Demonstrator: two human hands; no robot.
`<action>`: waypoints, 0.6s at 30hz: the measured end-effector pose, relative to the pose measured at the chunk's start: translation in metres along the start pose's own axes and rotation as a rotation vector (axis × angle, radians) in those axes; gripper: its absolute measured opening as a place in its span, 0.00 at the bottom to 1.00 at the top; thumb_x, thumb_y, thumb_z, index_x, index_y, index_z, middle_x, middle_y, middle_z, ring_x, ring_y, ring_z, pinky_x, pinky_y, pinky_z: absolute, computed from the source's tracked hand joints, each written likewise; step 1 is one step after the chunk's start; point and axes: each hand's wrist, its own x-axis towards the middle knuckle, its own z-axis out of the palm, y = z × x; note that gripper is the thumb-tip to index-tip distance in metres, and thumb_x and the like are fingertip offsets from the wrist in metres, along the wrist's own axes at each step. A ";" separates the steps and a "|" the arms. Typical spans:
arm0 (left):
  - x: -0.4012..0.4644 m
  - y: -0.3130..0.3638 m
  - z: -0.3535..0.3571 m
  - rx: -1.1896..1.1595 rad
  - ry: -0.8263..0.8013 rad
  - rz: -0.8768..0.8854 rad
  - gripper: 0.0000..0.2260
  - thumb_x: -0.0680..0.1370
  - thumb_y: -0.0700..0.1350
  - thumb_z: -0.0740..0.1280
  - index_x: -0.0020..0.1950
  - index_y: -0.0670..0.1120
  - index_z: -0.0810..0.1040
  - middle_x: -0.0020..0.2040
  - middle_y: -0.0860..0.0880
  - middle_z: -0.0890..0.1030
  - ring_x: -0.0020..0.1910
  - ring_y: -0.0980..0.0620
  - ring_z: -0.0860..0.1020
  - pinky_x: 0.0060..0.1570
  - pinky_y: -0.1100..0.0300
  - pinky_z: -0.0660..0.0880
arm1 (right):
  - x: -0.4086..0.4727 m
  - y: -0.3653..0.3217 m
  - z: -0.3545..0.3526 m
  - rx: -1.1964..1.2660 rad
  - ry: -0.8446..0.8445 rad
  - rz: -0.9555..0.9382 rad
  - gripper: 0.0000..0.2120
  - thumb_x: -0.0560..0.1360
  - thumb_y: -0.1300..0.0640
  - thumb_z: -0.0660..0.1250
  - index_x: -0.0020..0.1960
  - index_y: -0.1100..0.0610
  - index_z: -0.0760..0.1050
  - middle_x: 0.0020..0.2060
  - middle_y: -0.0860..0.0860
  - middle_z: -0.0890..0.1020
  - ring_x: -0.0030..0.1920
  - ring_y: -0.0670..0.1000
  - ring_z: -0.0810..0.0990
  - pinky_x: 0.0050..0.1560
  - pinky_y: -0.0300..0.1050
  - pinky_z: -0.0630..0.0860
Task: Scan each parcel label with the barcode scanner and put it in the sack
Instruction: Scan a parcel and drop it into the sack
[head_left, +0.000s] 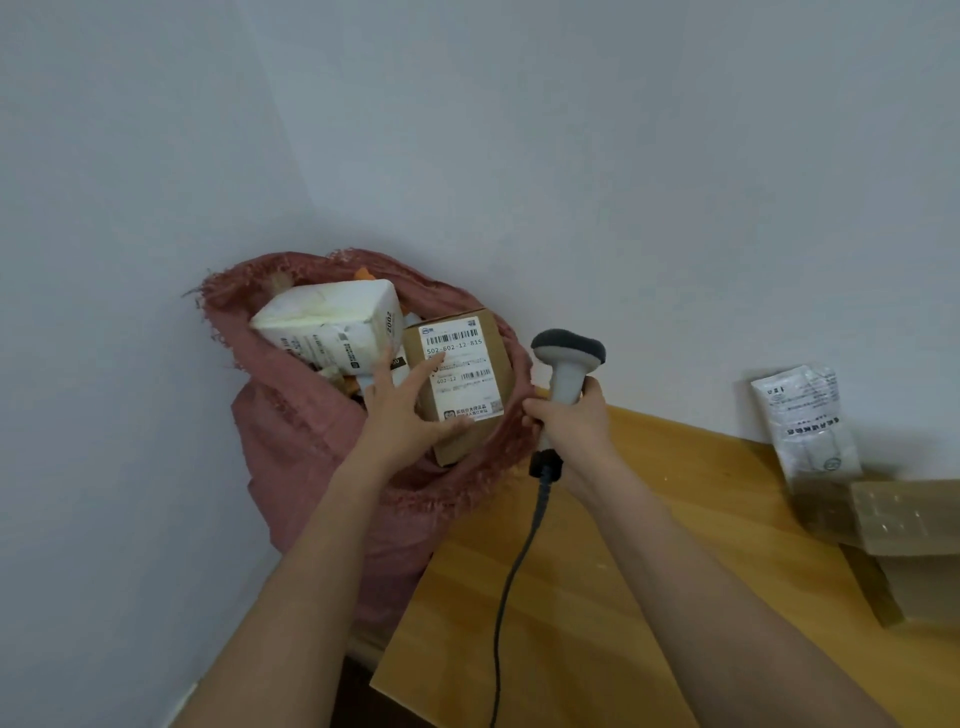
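Fingers of the left hand (402, 402) spread flat, settling the brown labelled cardboard box (462, 382) into the red woven sack (291, 415), while the right hand (569, 423) grips the grey corded barcode scanner (566, 364) clear.

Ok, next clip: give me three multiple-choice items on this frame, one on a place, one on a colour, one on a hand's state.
1. Where is the brown labelled box?
A. on the wooden table
B. in the mouth of the sack
C. on the floor

2. What colour is the sack?
A. dusty red
B. blue
C. green

3. What is the right hand doing?
A. hanging idle
B. pressing flat on the table
C. gripping the barcode scanner

Answers:
1 B: the box sits inside the sack's frayed rim, with the left hand on it.
2 A: the woven cloth is dull red.
3 C: the fingers wrap the scanner's handle.
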 end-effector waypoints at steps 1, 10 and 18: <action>0.002 0.003 -0.002 -0.003 -0.012 -0.011 0.37 0.67 0.56 0.78 0.73 0.65 0.64 0.78 0.58 0.41 0.76 0.44 0.48 0.74 0.42 0.54 | -0.004 -0.010 0.001 0.082 -0.042 -0.022 0.16 0.75 0.68 0.71 0.56 0.55 0.70 0.40 0.55 0.82 0.30 0.45 0.81 0.35 0.44 0.80; 0.021 0.016 -0.025 -0.067 -0.121 0.048 0.24 0.72 0.36 0.75 0.67 0.41 0.77 0.78 0.47 0.60 0.76 0.49 0.59 0.70 0.64 0.57 | -0.025 -0.054 -0.008 0.495 -0.200 -0.107 0.17 0.74 0.72 0.70 0.57 0.60 0.69 0.32 0.54 0.77 0.28 0.47 0.76 0.29 0.38 0.75; 0.015 0.028 0.001 -0.127 -0.415 0.089 0.14 0.78 0.40 0.69 0.64 0.45 0.80 0.77 0.56 0.61 0.73 0.57 0.61 0.67 0.66 0.61 | -0.019 -0.033 -0.006 0.314 -0.128 -0.052 0.15 0.73 0.68 0.73 0.56 0.59 0.73 0.30 0.50 0.80 0.29 0.47 0.78 0.32 0.41 0.76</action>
